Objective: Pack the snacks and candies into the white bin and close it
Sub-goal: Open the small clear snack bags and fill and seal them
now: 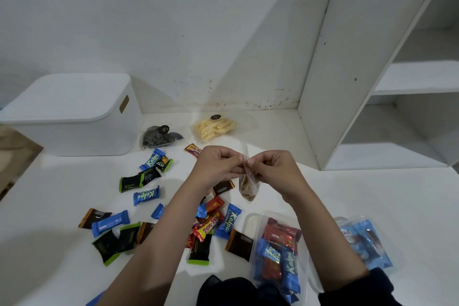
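My left hand (pixel 218 165) and my right hand (pixel 270 171) both pinch the top edge of a small clear snack bag (pixel 247 187) with brown pieces inside, held above the white table (pixel 347 194). The white bin (pixel 74 117) stands at the far left with its lid on. Several wrapped candies lie loose below my hands: blue Kalpa bars (pixel 146 196), black-and-green packs (pixel 129 182) and red-yellow wrappers (pixel 208 227). A clear bag of blue and red candies (pixel 278 253) lies at the near right.
A bag of pale yellow sticks (pixel 214 128) and a bag of dark sweets (pixel 159 137) lie near the wall. Another clear bag with blue packets (pixel 365 241) lies at the far right. A white shelf unit (pixel 372 97) stands on the right.
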Action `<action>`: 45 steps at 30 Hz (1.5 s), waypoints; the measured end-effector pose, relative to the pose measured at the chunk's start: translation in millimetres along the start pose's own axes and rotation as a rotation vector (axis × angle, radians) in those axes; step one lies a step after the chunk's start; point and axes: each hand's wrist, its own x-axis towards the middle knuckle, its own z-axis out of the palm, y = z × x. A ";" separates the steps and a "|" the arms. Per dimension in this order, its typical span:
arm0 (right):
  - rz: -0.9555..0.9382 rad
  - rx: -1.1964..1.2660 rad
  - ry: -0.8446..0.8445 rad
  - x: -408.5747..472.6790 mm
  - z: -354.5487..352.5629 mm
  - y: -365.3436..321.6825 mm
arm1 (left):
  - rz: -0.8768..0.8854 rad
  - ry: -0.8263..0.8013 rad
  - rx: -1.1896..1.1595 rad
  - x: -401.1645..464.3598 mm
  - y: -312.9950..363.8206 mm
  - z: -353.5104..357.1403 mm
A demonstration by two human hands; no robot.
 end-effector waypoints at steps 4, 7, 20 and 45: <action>-0.081 -0.103 -0.003 -2.1 -0.7 -1.1 | 0.007 0.005 -0.026 -3.4 -0.1 1.7; -0.093 -0.100 0.002 -3.3 -0.9 -1.9 | 0.012 -0.010 -0.052 -4.8 1.1 1.9; 0.055 0.208 0.050 -6.0 8.8 -2.0 | 0.037 -0.018 -0.120 -13.2 8.0 -4.1; -0.262 -0.202 0.124 -24.6 1.6 38.9 | -0.032 0.099 -0.377 -7.2 1.1 7.9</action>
